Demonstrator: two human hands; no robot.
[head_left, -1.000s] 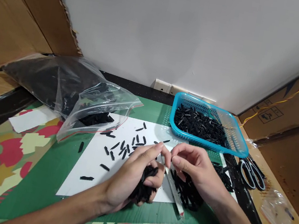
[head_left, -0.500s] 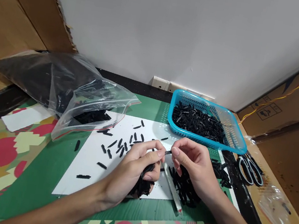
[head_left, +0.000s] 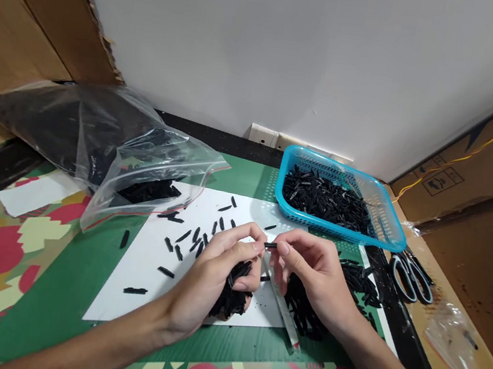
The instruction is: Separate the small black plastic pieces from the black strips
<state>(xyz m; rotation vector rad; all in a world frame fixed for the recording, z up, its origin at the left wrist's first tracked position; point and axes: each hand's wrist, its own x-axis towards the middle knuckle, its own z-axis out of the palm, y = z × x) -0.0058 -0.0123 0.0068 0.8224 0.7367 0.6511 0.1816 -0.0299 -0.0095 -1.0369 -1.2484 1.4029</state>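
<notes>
**Black bits, hand to hand**

Left hand (head_left: pixel 217 274) curled tight round a bundle (head_left: pixel 232 292) of black bits, kept in the palm as a ready stock; its thumb and forefinger also pinch one bit (head_left: pixel 270 245). Right hand (head_left: pixel 312 271) pinches the same bit from the other end, remaining fingers loosely bent. The bit sits between both hands, above the white sheet (head_left: pixel 147 269). Loose bits scattered on the sheet; a pile (head_left: pixel 306 305) lies under the right hand. Blue basket (head_left: pixel 388 224) behind holds more, within reach. Open bag (head_left: pixel 105 148) at left. Scissors (head_left: pixel 410 278) right, on the desk (head_left: pixel 42 301).
</notes>
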